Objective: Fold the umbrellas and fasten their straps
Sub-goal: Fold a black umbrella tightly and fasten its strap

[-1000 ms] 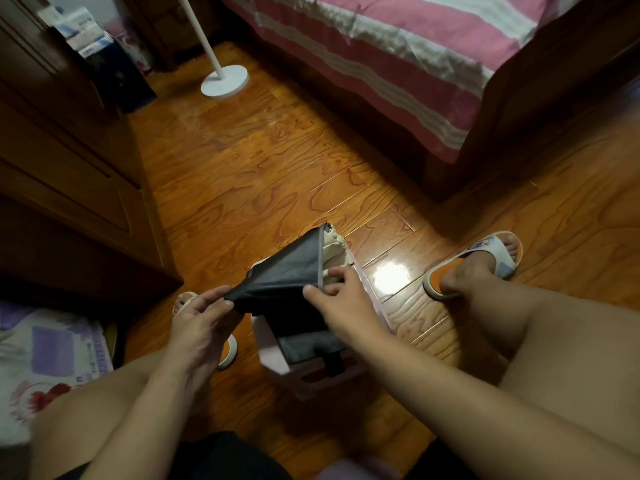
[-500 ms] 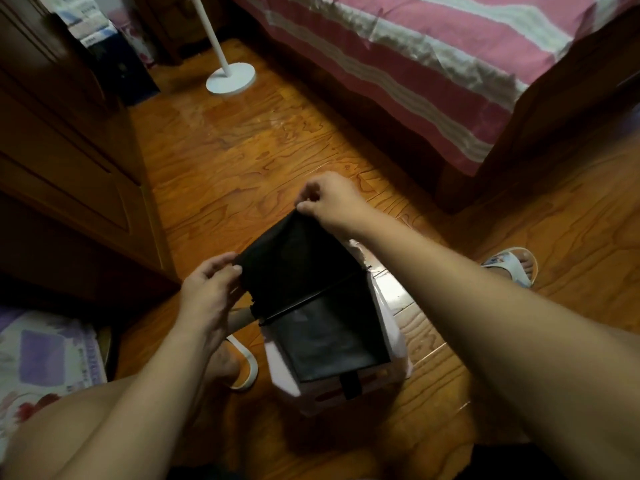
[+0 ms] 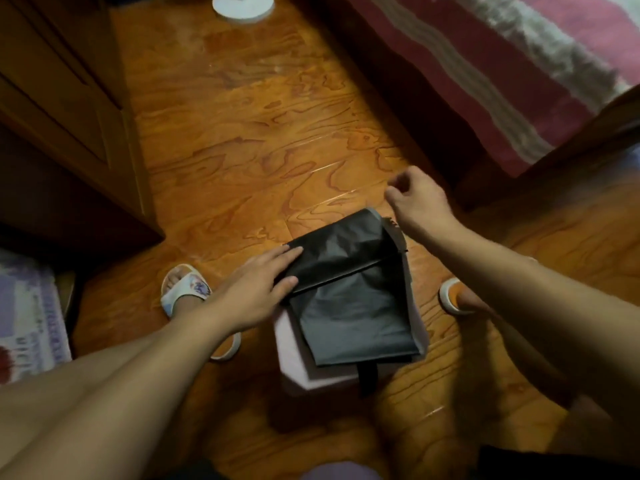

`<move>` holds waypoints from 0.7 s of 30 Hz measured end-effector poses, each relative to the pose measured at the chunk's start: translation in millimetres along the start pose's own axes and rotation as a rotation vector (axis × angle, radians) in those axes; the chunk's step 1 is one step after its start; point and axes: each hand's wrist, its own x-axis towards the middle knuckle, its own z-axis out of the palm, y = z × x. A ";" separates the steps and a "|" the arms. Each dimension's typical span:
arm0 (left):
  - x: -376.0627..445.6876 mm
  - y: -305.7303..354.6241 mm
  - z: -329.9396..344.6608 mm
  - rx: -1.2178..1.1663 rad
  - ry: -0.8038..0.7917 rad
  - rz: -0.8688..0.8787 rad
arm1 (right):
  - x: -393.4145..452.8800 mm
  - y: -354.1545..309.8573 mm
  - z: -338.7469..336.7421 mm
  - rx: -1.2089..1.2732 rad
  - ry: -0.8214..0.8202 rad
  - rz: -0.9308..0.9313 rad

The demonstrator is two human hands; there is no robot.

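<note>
The umbrella (image 3: 349, 299) lay on the wooden floor (image 3: 249, 133) between the person's feet, long axis running from near the body away, its black strap (image 3: 367, 377) at the near end. Its dark, matte, creased canopy (pale pink outside) showed no readable writing. The left hand (image 3: 256, 289) pressed flat fingers on a fold; the right hand (image 3: 417, 199) hovered loosely curled, holding nothing.

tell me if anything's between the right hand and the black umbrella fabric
Nothing visible is. The right hand hangs just above and to the right of the black umbrella fabric, fingers loosely curled and holding nothing, with only bare wooden floor under the gap. The left hand already presses flat on the fold's left edge.
</note>
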 end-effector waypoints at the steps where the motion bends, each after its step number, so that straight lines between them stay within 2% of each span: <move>1: 0.3 -0.5 -0.4 -0.024 -0.015 -0.001 | -26.9 11.3 -9.3 0.040 0.047 0.063; 2: -0.3 -0.9 -0.6 -0.060 -0.021 -0.007 | -58.1 27.3 -13.9 0.106 0.062 0.153; 4: -4.4 -2.1 0.2 -0.130 -0.015 -0.037 | -128.4 56.7 -14.2 0.297 -0.013 0.411; 6: -11.5 -6.4 3.0 -0.167 0.002 -0.065 | -185.3 82.6 0.5 0.464 -0.198 0.712; 8: -20.2 -16.5 5.9 -0.159 0.010 -0.105 | -211.4 98.8 24.5 0.596 -0.386 0.866; 12: -35.6 -37.3 4.8 -0.092 -0.088 -0.207 | -217.4 101.6 65.3 0.741 -0.472 0.856; 15: -46.1 -43.8 4.0 -0.004 -0.136 -0.225 | -231.0 93.7 79.9 0.668 -0.477 0.765; 18: -49.9 -43.8 3.4 0.105 -0.076 -0.186 | -236.6 78.8 63.6 0.673 -0.389 0.673; 21: -52.1 -36.2 -1.1 0.129 -0.025 -0.181 | -242.1 59.4 36.8 0.664 -0.380 0.582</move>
